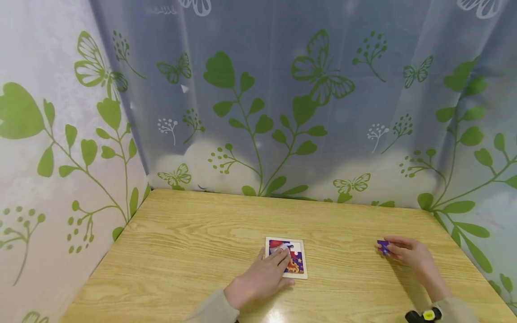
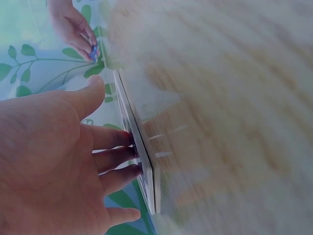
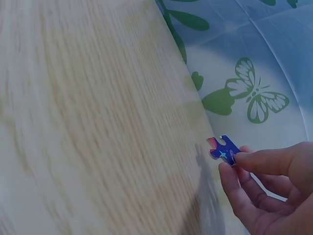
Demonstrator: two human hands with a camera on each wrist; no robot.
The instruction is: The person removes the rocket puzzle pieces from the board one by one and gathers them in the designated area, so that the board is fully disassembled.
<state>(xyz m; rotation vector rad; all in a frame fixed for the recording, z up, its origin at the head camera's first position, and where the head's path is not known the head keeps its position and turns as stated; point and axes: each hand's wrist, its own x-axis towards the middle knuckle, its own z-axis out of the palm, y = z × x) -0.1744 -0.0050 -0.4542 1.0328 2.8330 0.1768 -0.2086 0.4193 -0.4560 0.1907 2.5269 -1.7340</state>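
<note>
A small square jigsaw puzzle in a pale frame lies on the wooden table, with a white gap at its upper right corner. My left hand rests on it, fingers straight, the fingertips touching the picture; they cover its left part. In the left wrist view the puzzle's edge shows beside the fingertips. Off to the right, my right hand pinches a purple puzzle piece above the table. The right wrist view shows that piece between thumb and fingers, with a star and a bit of pink on it.
The wooden table reaches back to a curtain with green leaves and butterflies, which also hangs at both sides. A black band with a yellow mark sits on the right wrist.
</note>
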